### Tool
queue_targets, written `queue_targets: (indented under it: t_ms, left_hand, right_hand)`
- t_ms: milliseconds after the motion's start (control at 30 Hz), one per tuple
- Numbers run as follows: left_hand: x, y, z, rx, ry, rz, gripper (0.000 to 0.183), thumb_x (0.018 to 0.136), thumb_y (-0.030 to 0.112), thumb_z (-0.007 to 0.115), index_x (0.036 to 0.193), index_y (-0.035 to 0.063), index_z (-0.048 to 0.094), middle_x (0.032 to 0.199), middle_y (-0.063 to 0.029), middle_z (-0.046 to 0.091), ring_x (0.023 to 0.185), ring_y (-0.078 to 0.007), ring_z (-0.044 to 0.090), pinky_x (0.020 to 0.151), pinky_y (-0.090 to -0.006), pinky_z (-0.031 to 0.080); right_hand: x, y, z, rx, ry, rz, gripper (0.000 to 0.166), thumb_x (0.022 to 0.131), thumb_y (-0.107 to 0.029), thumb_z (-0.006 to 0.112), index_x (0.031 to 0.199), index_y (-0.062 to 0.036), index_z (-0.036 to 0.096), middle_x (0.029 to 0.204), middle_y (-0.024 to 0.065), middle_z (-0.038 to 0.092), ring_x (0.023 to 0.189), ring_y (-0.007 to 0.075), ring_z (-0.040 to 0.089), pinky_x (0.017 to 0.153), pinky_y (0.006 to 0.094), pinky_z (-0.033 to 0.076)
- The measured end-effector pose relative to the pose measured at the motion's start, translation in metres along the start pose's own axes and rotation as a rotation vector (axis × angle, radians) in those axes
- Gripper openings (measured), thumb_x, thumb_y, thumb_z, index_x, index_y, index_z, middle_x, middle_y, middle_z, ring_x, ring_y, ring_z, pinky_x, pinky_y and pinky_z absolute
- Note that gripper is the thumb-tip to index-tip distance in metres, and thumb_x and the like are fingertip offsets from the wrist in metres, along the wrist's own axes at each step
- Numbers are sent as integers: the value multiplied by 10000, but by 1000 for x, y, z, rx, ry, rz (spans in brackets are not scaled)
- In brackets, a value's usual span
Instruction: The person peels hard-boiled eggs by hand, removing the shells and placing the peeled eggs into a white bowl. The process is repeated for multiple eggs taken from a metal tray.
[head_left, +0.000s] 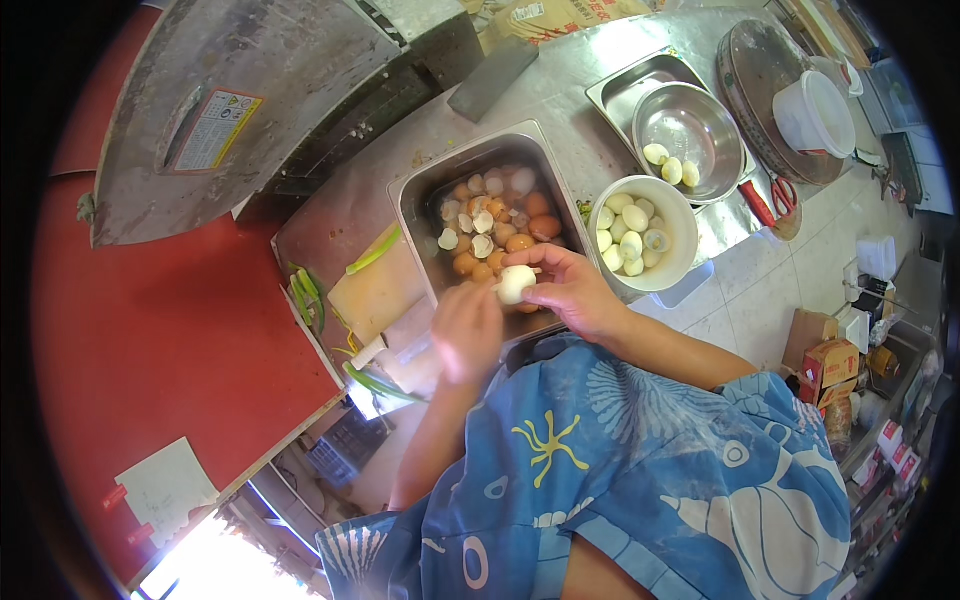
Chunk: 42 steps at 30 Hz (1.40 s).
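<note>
My right hand (574, 289) holds a white, mostly peeled egg (517, 285) between thumb and fingers, over the near edge of a deep steel pan (559, 161). Close by on the egg's left is my left hand (469, 330), motion-blurred, its fingers curled; whether they grip anything is unclear. Brown unpeeled eggs (544, 227) lie in liquid in the pan, with broken eggshells (483, 220) among them. To the right, a white round tub (684, 262) contains several peeled eggs (634, 218). Behind it, a steel bowl (694, 120) has more peeled eggs (672, 171) at its side.
A cutting board (379, 289) and green vegetable pieces (306, 296) lie left of the pan. Red-handled scissors (784, 196) rest beyond the tub, near a round wooden block (750, 67) bearing a plastic tub (814, 112). A raised metal lid (247, 97) stands at the upper left.
</note>
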<state>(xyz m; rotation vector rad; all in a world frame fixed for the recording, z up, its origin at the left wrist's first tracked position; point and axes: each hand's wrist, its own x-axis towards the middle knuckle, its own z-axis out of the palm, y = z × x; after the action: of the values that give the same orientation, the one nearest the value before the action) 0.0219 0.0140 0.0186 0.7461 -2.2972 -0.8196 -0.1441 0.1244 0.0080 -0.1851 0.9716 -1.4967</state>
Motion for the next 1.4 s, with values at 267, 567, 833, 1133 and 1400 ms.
queue_targets:
  t_ms: [267,567,833,1133,1400]
  left_hand:
    - [1,7,5,-132,-62,-205,248,993,32,695,1221,-37,764,1007,-167,760,893,-224,734,831,-333,577]
    - [-10,-5,10,-167,-8,-285,210,1012,41,668,1179,-46,761,987,-146,752,865,-217,716,765,-337,571]
    - [3,-5,10,-247,2,-844,255,1057,118,643,1199,-76,730,883,-59,741,742,-104,678,682,-269,555]
    - [-19,-52,32,67,-270,-660,554,968,258,748,1425,-4,576,950,-166,779,884,-291,765,829,-416,593]
    - [-45,-77,44,-268,-311,-746,504,967,88,705,1436,-11,549,992,-79,681,824,-158,672,759,-295,566]
  right_hand:
    - [2,2,-5,20,-27,-101,415,943,35,681,1354,-19,661,1208,88,736,1080,176,723,945,317,594]
    - [-1,-1,1,-34,-10,-89,435,916,72,670,1344,-7,661,1239,98,729,1148,205,719,977,340,589]
    - [4,8,-17,418,-123,29,462,884,85,637,1337,-6,636,1392,153,664,1233,286,697,1048,441,577]
    - [91,-14,-27,-1508,129,-191,354,904,-103,705,1248,-28,666,1316,199,673,1168,354,693,950,476,589]
    - [167,22,-43,-2081,119,-195,261,947,-153,645,1157,-46,757,1272,171,684,1165,363,688,913,473,592]
